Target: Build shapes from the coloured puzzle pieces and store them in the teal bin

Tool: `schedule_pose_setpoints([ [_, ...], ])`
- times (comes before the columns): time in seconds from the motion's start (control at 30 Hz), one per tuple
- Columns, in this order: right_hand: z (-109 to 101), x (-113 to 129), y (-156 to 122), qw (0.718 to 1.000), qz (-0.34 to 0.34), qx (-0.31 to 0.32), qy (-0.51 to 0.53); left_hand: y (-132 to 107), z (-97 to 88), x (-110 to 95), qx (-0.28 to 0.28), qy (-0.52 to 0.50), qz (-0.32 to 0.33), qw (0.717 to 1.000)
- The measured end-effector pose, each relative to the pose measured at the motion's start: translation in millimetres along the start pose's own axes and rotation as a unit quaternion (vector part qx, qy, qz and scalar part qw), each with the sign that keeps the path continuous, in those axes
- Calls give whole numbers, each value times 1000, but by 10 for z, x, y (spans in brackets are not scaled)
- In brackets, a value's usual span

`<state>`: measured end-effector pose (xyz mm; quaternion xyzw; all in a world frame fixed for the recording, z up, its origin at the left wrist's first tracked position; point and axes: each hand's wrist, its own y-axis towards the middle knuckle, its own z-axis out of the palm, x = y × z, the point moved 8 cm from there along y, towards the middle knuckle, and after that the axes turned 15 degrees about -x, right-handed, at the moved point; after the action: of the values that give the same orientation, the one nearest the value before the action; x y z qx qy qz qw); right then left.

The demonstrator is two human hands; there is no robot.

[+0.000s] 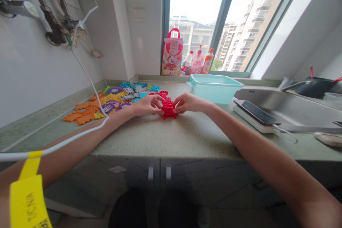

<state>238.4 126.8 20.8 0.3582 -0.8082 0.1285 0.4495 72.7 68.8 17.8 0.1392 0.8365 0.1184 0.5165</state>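
A small red construction of interlocking plastic pieces (168, 107) stands on the counter on short legs. From its left side my left hand (149, 104) pinches it, and my right hand (187, 103) grips its right side with thumb and fingers. Just behind lie more red pieces (163, 94), partly hidden by the hands. Left of my left hand, flat interlocking pieces spread in a pile: orange ones (88, 110), yellow ones (115, 97), purple ones (109, 107), with grey and blue ones further back.
A light-blue plastic tub (216, 91) stands behind my right hand. A phone (258, 112) rests on a white box (251, 121) beside the steel sink (307, 114). Bottles (197, 62) and a pink bag (172, 57) line the windowsill. A white cable (88, 74) hangs across my left arm.
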Motion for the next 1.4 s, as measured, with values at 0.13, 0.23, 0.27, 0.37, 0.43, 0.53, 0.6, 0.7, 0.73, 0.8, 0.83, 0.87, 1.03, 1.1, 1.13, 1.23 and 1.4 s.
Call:
schedule_pose_setpoints([
  [0.13, 13, -1, -16, 1000, 17, 3, 18, 1, 12, 41, 2, -1, -40, 999],
  [0.23, 21, 15, -32, 1000, 20, 4, 7, 12, -23, 84, -5, 32, -66, 997],
  [0.27, 22, 17, -34, 1000, 22, 2, 3, 15, -28, 85, 0, 44, -64, 997],
  [0.37, 31, 16, -29, 1000, 26, -6, -6, 16, -26, 48, 23, 74, -35, 996],
  [0.43, 45, 14, -20, 1000, 25, -9, -12, 7, -28, 20, 28, 87, -20, 996],
  [0.53, 55, 20, -8, 999, 18, -17, -23, -12, -27, -21, 31, 89, -10, 995],
  [0.6, 53, 31, -12, 999, 16, -19, -27, -23, -20, -49, 36, 88, -7, 995],
  [0.7, 51, 46, -45, 999, 28, -2, -18, -30, -5, -79, 53, 92, -4, 994],
  [0.73, 51, 47, -61, 999, 35, 8, -13, -28, -8, -86, 56, 95, -1, 994],
  [0.8, 45, 44, -88, 998, 50, 23, -5, -23, -25, -90, 59, 102, 4, 993],
  [0.83, 40, 42, -96, 998, 54, 27, -3, -21, -35, -83, 61, 104, 5, 993],
  [0.87, 34, 42, -99, 998, 56, 29, -4, -20, -47, -69, 64, 105, 3, 992],
  [1.03, 32, 33, -72, 999, 43, 19, -16, -22, -81, -7, 63, 94, -15, 993],
  [1.1, 43, 31, -60, 999, 35, 16, -18, -30, -57, -38, 59, 94, -8, 994],
  [1.13, 48, 32, -55, 999, 30, 15, -18, -34, -45, -60, 54, 97, -4, 994],
  [1.23, 47, 36, -54, 999, 21, 13, -23, -41, -39, -99, 16, 118, -6, 993],
  [1.4, 18, 62, -108, 999, 40, 23, -22, -55, -23, -109, -11, 122, 7, 992],
])
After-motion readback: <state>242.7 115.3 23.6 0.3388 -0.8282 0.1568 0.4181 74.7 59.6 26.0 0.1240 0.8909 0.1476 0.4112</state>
